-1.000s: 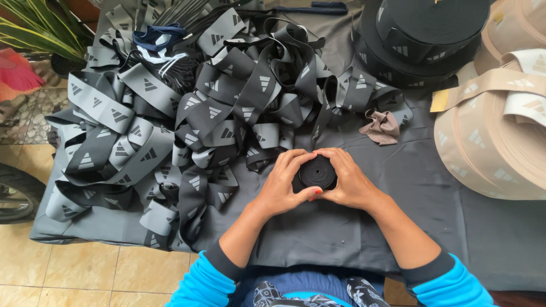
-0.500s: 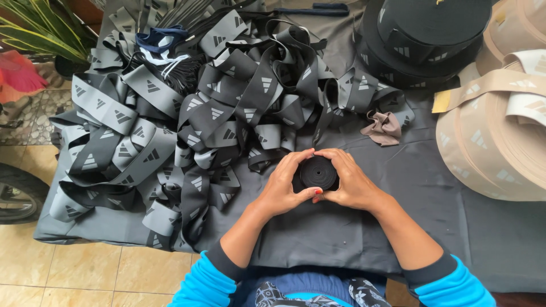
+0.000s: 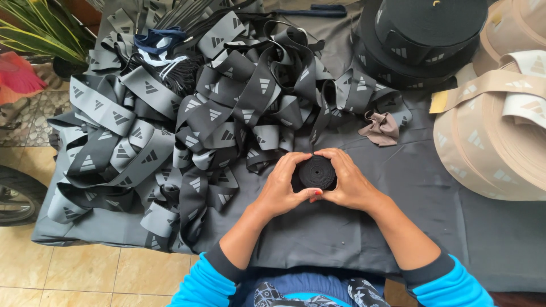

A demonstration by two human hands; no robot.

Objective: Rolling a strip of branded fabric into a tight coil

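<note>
1. The black roll (image 3: 317, 172) is partly covered: left hand (image 3: 282, 186) and right hand (image 3: 347, 181) wrap its sides.
2. The beige rolls (image 3: 500, 142) run off the right edge.
3. The tyre (image 3: 14, 196) is cut by the left edge.

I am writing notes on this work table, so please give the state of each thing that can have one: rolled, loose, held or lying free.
Small black roll of elastic band: wound tight, held between both hands.
Left hand: grip closed around the roll.
Right hand: grip closed around the roll.
Grey and black printed elastic bands: loose, tangled pile.
Large black roll: wound.
Beige rolls: wound, ends loose.
Small beige scrap: crumpled, lying free.
</note>
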